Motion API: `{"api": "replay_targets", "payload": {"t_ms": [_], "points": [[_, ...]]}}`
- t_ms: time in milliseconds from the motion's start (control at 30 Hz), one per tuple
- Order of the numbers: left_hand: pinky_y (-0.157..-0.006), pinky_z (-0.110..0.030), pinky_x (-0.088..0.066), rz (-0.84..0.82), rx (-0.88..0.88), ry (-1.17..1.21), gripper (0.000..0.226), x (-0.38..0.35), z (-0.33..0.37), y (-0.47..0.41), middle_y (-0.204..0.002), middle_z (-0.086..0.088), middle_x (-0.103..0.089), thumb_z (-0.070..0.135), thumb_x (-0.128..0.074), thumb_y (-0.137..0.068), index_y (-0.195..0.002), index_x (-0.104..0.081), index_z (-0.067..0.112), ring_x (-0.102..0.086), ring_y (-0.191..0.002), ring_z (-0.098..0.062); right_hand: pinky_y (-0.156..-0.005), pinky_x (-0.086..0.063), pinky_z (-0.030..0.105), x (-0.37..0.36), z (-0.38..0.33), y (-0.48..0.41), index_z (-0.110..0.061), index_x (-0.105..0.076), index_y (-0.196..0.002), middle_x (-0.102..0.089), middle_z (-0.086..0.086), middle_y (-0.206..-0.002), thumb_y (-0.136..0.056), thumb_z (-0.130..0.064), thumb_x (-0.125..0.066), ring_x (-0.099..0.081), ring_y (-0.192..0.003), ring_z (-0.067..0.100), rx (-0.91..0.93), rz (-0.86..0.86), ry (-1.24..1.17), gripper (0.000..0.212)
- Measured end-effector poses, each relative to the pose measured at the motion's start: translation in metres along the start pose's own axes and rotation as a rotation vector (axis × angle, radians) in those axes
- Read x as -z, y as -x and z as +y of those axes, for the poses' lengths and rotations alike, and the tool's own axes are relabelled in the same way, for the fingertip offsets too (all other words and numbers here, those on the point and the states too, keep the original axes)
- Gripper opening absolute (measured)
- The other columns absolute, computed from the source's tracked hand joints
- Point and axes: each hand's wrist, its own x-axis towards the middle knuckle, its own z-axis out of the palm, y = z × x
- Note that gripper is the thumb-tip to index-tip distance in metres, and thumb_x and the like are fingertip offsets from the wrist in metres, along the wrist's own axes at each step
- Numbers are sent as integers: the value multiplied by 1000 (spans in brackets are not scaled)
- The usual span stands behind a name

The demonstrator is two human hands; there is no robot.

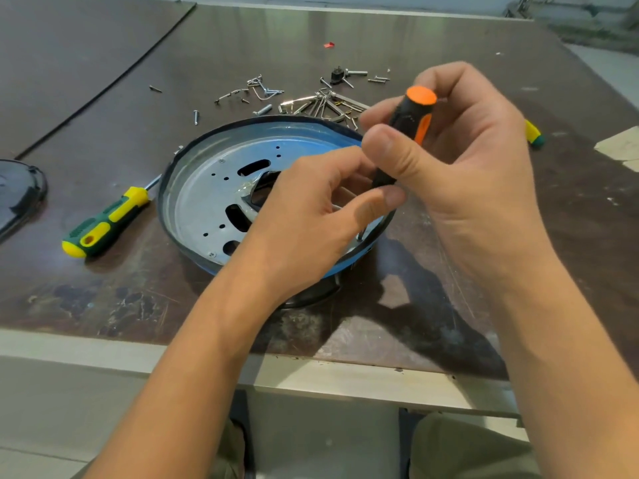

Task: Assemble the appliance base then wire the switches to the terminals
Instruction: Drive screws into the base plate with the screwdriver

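Note:
The round appliance base (207, 188), a silver metal plate with slots and a dark blue-edged rim, lies flat on the brown table. My right hand (466, 174) grips a black and orange screwdriver (411, 126), held almost upright over the base's right edge. Its tip reaches a screw (361, 235) near the rim. My left hand (311, 216) rests over the middle of the base, its thumb and fingers touching the screwdriver's lower shaft. Most of the right half of the base is hidden by both hands.
A green and yellow screwdriver (107, 221) lies left of the base. Several loose screws and metal clips (304, 98) are scattered behind it. A black lid (17, 198) sits at the far left. Another yellow-green tool handle (534, 134) pokes out behind my right hand.

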Motion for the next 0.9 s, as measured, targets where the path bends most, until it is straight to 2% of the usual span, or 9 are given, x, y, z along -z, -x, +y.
{"api": "replay_targets", "payload": {"t_ms": [167,267,367,467,533,667,733,800,900], "points": [[-81,-50,-54,40,30,5,16,-1,-2,0,-86,-9,-71,26,-60,-95,-99,-68,13,-68,-84,-29,-87,-52,37,0,3,-1,-1,-62,-115,-66,17,-104,-101,-9,-51,-65,-100,22,-17,-30,-121,20],[-81,-48,-54,20,32,-28,17,0,0,0,-91,-1,-73,29,-64,-95,-103,-70,15,-68,-86,-21,-81,-52,33,1,1,-1,-3,-61,-104,-66,22,-98,-94,-8,-66,-64,-90,21,19,-11,-30,12],[-81,-46,-55,14,32,-49,16,0,0,0,-93,2,-73,30,-65,-95,-105,-70,19,-69,-88,-16,-76,-53,35,1,2,0,-11,-54,-98,-64,19,-95,-86,-12,-76,-62,-86,19,32,33,-5,25],[-80,-47,-55,23,34,-26,13,-1,0,1,-91,-1,-73,27,-63,-96,-104,-71,20,-69,-84,-23,-83,-55,41,1,4,0,-5,-58,-115,-65,26,-101,-98,-14,-60,-64,-97,21,7,3,-63,19],[-80,-48,-55,28,38,-24,13,-1,0,0,-90,-1,-73,26,-62,-96,-105,-70,19,-69,-83,-24,-86,-55,38,1,5,-1,1,-61,-115,-66,20,-101,-102,-10,-53,-66,-99,21,20,-10,-43,19],[-79,-41,-56,28,36,-30,17,-1,1,0,-93,-1,-73,28,-65,-95,-109,-68,17,-70,-85,-19,-73,-54,29,0,3,-1,-6,-55,-97,-59,27,-90,-90,-11,-73,-60,-82,18,40,51,23,20],[-78,-38,-56,33,30,-37,15,-1,2,1,-91,1,-72,27,-66,-95,-107,-68,19,-69,-84,-16,-70,-52,28,1,4,-1,-11,-52,-94,-57,18,-87,-87,-13,-76,-57,-78,14,40,79,35,26],[-79,-42,-55,32,31,-35,12,-1,2,1,-89,-2,-72,24,-65,-96,-105,-68,17,-69,-82,-19,-73,-52,32,1,5,-2,-9,-56,-99,-59,9,-89,-91,-16,-72,-58,-82,13,36,49,44,19],[-83,-48,-54,41,45,-13,14,-1,0,0,-88,-6,-72,20,-59,-97,-106,-67,12,-69,-83,-25,-84,-54,39,3,6,-4,0,-61,-116,-65,12,-99,-101,-13,-55,-65,-98,22,8,4,-78,21]]}}
